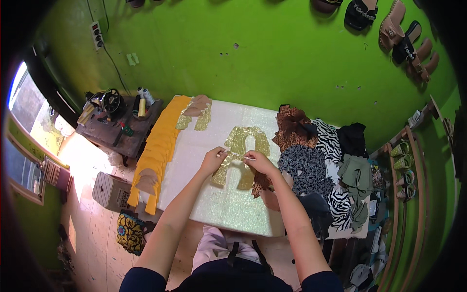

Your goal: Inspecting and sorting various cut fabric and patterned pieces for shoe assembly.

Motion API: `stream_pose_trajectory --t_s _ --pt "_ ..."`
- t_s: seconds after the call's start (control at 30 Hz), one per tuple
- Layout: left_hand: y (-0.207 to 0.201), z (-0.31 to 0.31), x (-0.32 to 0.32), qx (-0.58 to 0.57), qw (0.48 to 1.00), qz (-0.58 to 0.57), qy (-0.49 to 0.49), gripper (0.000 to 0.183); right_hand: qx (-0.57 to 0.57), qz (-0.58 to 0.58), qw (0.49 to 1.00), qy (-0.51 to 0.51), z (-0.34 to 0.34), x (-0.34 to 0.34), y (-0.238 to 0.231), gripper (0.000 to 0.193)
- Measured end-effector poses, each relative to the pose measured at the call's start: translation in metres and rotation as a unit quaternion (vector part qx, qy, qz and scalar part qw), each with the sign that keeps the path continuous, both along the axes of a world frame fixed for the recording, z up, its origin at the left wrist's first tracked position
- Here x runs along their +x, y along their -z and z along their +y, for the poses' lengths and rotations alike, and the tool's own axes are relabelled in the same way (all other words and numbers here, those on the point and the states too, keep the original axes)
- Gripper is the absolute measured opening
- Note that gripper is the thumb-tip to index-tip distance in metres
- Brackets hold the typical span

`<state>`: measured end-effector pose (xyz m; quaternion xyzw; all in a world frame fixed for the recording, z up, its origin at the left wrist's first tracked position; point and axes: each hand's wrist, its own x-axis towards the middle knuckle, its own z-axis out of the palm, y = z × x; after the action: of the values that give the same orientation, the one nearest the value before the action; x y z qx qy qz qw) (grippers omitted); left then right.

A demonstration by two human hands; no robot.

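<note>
My left hand [213, 161] is closed in a pinch on a small whitish bit, above the left side of the gold pieces. Facing it, my right hand [260, 162] pinches another pale bit close by; whether both belong to one piece I cannot make out. Beneath and between my hands, glittery gold cut pieces [235, 138] with curved, horseshoe-like outlines lie on a pale, shiny sheet [206, 208] covering the table. Leopard-print material [262, 183] shows beside my right wrist, partly hidden by the forearm.
Overlapping yellow pieces [156, 151] line the table's left edge, with gold and tan pieces [198, 109] at the far corner. Leopard, zebra [326, 137], grey-patterned [306, 165] and olive materials crowd the right. A sewing machine [111, 100] stands left; sandals [361, 14] hang on the green wall.
</note>
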<state>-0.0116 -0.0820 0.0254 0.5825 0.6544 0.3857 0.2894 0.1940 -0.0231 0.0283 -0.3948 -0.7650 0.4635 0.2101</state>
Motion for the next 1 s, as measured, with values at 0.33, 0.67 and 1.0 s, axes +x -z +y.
stream_pose_trajectory --t_s 0.33,0.67,1.0 --pt "0.044 -0.091 0.035 -0.047 0.981 0.143 -0.122 0.030 0.196 -0.031 0.975 0.096 -0.085 0.010 0.037 0.022" --pt "0.022 -0.078 0.117 -0.030 0.991 0.123 0.047 0.028 0.110 -0.355 0.827 0.422 -0.076 0.117 0.019 0.025" --pt "0.010 -0.071 0.163 -0.008 0.991 0.067 0.113 0.022 0.015 -0.187 0.887 0.423 -0.074 0.153 0.053 0.019"
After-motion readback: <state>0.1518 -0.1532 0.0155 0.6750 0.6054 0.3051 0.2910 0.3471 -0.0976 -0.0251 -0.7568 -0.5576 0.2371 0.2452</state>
